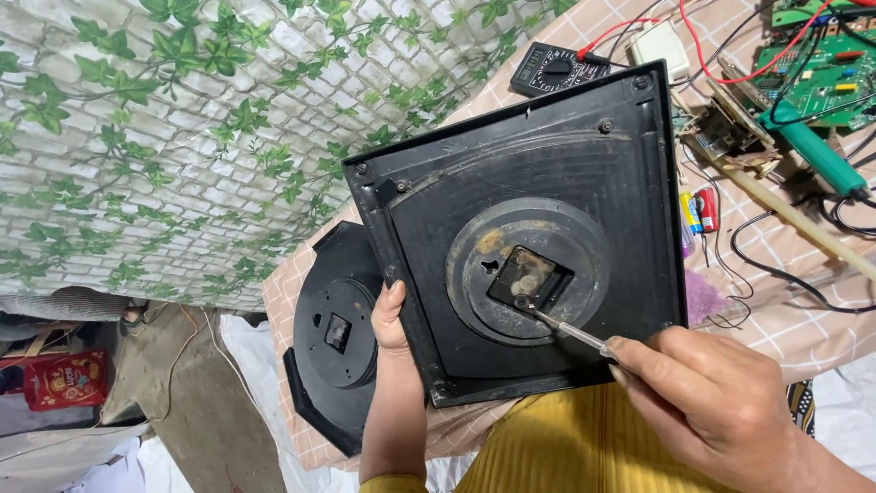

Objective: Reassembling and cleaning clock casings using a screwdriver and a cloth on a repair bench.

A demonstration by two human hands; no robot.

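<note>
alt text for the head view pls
The left hand steadies a square black plastic clock back while the right hand presses a thin metal screwdriver at its central mechanism, over a checked tablecloth.

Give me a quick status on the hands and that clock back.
Left hand grips clock back edge. Right hand holds screwdriver, tip at centre movement. Nothing blocking.

Behind you: a black multimeter [555,67] with red leads [730,64] | to your right: green circuit boards [821,64], a green-handled soldering iron [815,151], a wooden stick [794,219] | on your checked tablecloth [785,319]: small batteries [701,210] | your left: a second black clock back [333,338], ivy-print brick wall covering [164,137], a red packet [64,379].
</note>
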